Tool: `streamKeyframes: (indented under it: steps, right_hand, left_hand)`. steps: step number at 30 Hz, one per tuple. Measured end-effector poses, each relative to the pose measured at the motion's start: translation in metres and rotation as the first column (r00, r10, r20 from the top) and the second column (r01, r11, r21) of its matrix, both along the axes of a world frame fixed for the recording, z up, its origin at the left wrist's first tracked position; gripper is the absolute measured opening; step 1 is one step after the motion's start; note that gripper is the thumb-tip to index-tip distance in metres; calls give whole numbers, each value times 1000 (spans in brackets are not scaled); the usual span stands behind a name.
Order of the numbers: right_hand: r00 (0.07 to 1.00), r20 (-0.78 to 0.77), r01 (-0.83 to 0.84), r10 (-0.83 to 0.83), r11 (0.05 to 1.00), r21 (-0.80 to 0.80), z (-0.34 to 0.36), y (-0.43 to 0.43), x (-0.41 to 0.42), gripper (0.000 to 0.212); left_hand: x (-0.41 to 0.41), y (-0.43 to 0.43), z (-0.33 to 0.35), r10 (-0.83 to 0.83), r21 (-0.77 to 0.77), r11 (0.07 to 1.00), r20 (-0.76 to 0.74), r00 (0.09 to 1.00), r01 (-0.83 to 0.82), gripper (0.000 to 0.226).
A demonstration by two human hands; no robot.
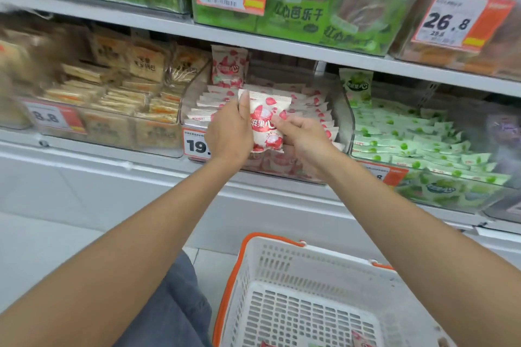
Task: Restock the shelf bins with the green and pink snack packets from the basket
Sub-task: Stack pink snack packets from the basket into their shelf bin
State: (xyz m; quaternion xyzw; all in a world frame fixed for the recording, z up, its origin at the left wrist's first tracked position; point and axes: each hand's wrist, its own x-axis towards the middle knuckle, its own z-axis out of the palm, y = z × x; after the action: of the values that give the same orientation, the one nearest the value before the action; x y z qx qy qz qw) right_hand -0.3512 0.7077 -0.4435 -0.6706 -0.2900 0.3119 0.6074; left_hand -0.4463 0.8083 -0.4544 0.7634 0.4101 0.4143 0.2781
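Note:
A pink-and-white snack packet (pixel 266 121) is held upright over the front of the pink bin (pixel 342 110), which is filled with rows of pink packets. My left hand (pixel 229 132) grips its left edge, thumb on the front. My right hand (pixel 303 135) pinches its right side. To the right stands the green bin (pixel 423 138), packed with green packets. Below, the white basket (pixel 253 276) with orange handles holds a few packets; a pink one (pixel 362 340) shows at the bottom edge.
A bin of brown cracker packs (pixel 121 93) sits left of the pink bin. The shelf above carries green dried-fruit bags (pixel 304 17) and price tags. A white shelf base (pixel 112 183) runs below the bins. My grey-clad knee (pixel 180 304) is beside the basket.

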Motion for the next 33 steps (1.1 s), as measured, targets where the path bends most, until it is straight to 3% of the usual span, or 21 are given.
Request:
streamKeyframes:
  steps: [3, 7, 11, 14, 19, 24, 28, 33]
  right_hand:
    - [994, 2, 109, -109, 993, 37, 19, 42, 14, 24]
    - [959, 134, 254, -248, 967, -23, 34, 113, 32, 44]
    - [924, 336, 268, -185, 939, -218, 43, 174, 35, 56]
    - [914, 382, 258, -136, 921, -290, 32, 198, 35, 56]
    - [881, 369, 358, -296, 927, -112, 3, 216, 40, 22]
    - [884, 313, 359, -347, 933, 19, 2, 216, 44, 35]
    - [856, 456, 294, -242, 955, -46, 2, 220, 45, 30]
    - [804, 536, 379, -259, 917, -124, -1, 222, 42, 30]
  left_hand:
    - [-7, 39, 4, 105, 147, 983, 26, 994, -108, 39]
    - [-22, 82, -9, 223, 303, 931, -40, 974, -201, 16]
    - [-27, 100, -19, 216, 329, 922, -1, 976, -204, 6]
    - [-25, 103, -25, 206, 320, 924, 51, 977, -211, 4]
    - [-22, 106, -30, 224, 333, 911, 90, 970, -241, 4]
    - [-22, 105, -31, 221, 342, 907, 108, 969, -245, 2]
    - [-21, 106, -32, 217, 353, 902, 131, 967, -250, 2]
    - [-21, 107, -33, 206, 354, 906, 114, 972, -234, 2]
